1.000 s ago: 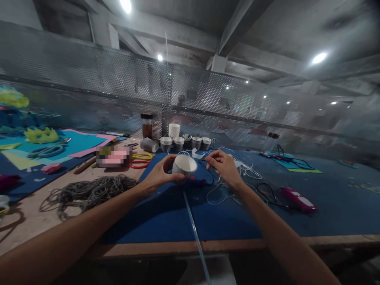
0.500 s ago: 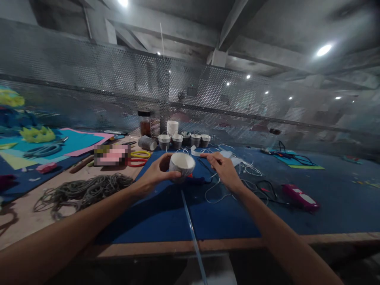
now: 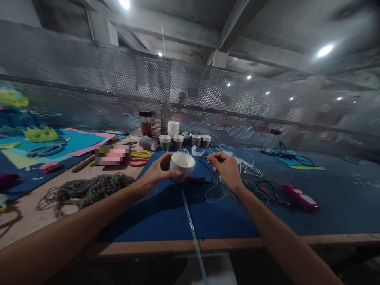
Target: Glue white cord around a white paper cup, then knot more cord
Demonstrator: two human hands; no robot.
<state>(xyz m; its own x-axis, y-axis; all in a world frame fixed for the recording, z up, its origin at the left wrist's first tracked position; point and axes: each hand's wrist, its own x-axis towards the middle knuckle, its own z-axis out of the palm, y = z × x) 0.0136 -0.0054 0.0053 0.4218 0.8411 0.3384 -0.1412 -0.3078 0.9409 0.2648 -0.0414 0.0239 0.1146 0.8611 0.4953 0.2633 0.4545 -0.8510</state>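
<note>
My left hand point(image 3: 162, 169) is wrapped round the side of a paper cup point(image 3: 181, 166) with a grey-and-white outside, its open white mouth tilted toward me. To its right, my right hand point(image 3: 225, 168) is closed in a pinch, apart from the cup. Whatever its fingertips hold, if anything, is too small to make out. Below and behind the cup lies a dark blue tool, apparently a glue gun point(image 3: 194, 180), partly hidden by the cup. A long translucent stick point(image 3: 191, 225) runs from there toward me over the table edge. A white paper strip point(image 3: 196, 151) lies beyond my hands.
Several wrapped cups point(image 3: 177, 141) stand at the back, near a lidded jar point(image 3: 145, 124). Tangled white cord point(image 3: 252, 170) spreads at right, with a magenta device point(image 3: 301, 197) beyond it. At left are a grey cord bundle point(image 3: 89, 189), scissors point(image 3: 139, 158) and coloured paper point(image 3: 80, 139).
My right hand has drawn slightly right, away from the white strip, and its fingers have curled into a pinch. My left hand keeps the cup in nearly the same place.
</note>
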